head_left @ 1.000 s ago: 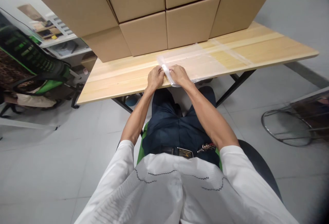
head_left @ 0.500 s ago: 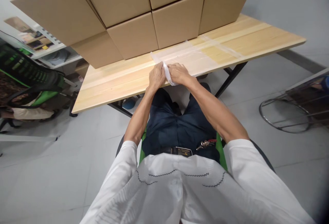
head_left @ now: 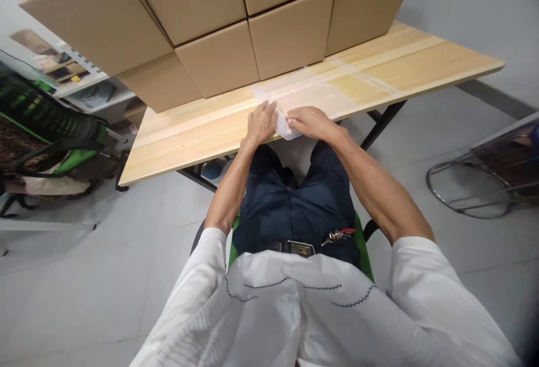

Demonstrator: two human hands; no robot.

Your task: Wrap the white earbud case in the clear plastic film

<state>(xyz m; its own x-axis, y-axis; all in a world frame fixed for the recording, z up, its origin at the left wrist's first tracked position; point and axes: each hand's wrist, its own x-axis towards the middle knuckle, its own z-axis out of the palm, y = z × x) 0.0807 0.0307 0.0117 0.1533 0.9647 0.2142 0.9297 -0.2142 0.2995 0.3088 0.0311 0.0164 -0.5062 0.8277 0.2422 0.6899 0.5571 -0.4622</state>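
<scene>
Left hand (head_left: 261,122) and right hand (head_left: 312,122) at turned-up end of translucent plastic film (head_left: 324,96).
Left fingers together, right curled; cannot tell whether either pinches. Film lies on wooden tabletop (head_left: 181,145), reaching its near edge; cardboard boxes (head_left: 292,36) stacked along tabletop's far side.

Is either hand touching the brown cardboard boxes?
No, the left hand and right hand are both at the translucent plastic sheet, clearly short of the brown cardboard boxes.
</scene>
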